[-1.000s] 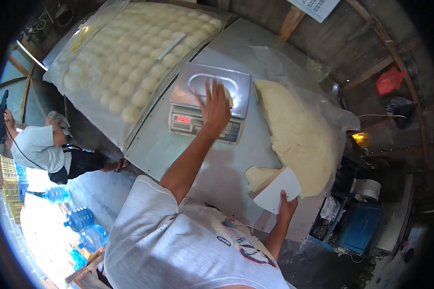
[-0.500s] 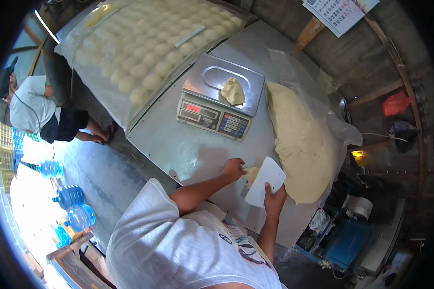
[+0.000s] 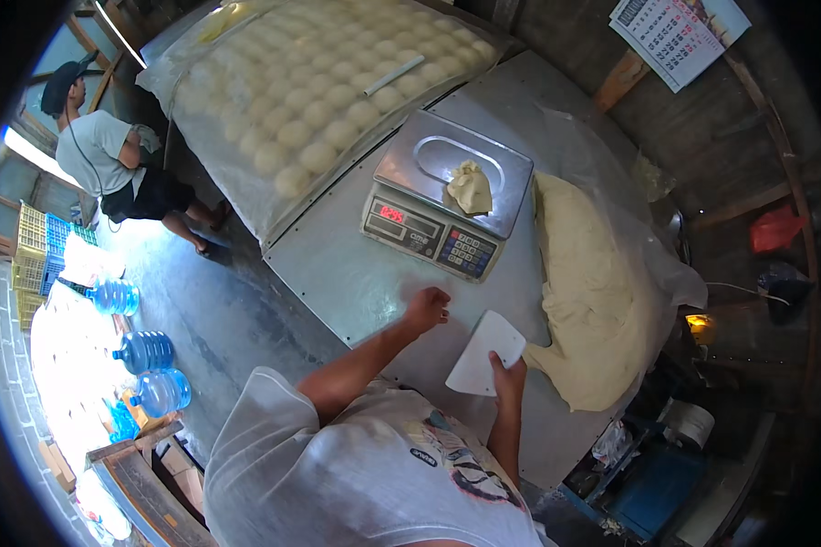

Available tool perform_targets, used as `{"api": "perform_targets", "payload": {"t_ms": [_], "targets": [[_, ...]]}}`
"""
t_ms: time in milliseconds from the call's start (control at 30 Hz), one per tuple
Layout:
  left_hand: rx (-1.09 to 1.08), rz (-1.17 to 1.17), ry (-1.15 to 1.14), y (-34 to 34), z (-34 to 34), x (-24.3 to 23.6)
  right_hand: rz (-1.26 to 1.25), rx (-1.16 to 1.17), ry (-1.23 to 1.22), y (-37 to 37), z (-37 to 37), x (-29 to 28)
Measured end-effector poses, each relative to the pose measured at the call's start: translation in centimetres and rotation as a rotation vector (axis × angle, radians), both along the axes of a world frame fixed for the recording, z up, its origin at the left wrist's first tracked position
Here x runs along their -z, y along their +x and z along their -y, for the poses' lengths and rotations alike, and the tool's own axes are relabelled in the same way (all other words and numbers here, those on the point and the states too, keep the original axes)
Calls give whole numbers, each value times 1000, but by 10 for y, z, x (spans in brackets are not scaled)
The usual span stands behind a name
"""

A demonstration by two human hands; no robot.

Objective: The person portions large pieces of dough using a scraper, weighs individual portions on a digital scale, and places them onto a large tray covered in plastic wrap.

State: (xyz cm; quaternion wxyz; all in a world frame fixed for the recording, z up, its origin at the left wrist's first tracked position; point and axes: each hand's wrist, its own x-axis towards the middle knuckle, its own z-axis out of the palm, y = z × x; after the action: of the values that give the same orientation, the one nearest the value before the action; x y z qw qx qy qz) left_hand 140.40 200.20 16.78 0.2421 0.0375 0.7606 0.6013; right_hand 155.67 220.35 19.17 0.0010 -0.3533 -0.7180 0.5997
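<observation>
My left hand [image 3: 426,310] hovers over the metal worktop [image 3: 328,278] below the digital scale [image 3: 433,237], fingers curled; what they hold, if anything, I cannot make out. My right hand [image 3: 507,372] grips a flat white scraper [image 3: 474,351] beside the big mass of pale dough [image 3: 593,301], whose narrow tongue reaches toward it. A rough lump of dough [image 3: 468,185] rests on the scale's steel pan, and the red display is lit.
Plastic-covered dough balls [image 3: 319,114] fill the far-left board. A person [image 3: 100,155] in cap and light shirt stands left of it. Blue water jugs [image 3: 146,351] and stacked crates [image 3: 35,255] stand at left. A calendar [image 3: 675,36] hangs above, and blue equipment [image 3: 652,492] is lower right.
My left hand left the dough on the pan, went down to the piece by the scraper, then rose slightly leftward. The scraper shifted left. The view moved; the other person's posture changed.
</observation>
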Motion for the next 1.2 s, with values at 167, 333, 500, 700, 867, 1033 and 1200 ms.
{"api": "perform_targets", "payload": {"t_ms": [167,333,500,700,867,1033,1200], "targets": [[-203,-245,73,-41,-10,-35,-62,191,-149,39,-8,-26],[-180,-986,-448,-138,-36,-130,-74,254,-132,50,-7,-33],[36,-843,-578,-210,-70,-91,-152,302,-207,48,-9,-22],[-406,-239,261,-291,-17,-93,-142,217,-250,13,-2,-46],[-367,-347,1300,-248,36,-289,-281,259,-315,12,-16,-54],[-888,-2467,175,-174,151,-476,-335,185,-264,10,-16,-75],[-1305,-1928,-1611,-209,293,-607,-353,176,-268,22,-15,-82]]}}
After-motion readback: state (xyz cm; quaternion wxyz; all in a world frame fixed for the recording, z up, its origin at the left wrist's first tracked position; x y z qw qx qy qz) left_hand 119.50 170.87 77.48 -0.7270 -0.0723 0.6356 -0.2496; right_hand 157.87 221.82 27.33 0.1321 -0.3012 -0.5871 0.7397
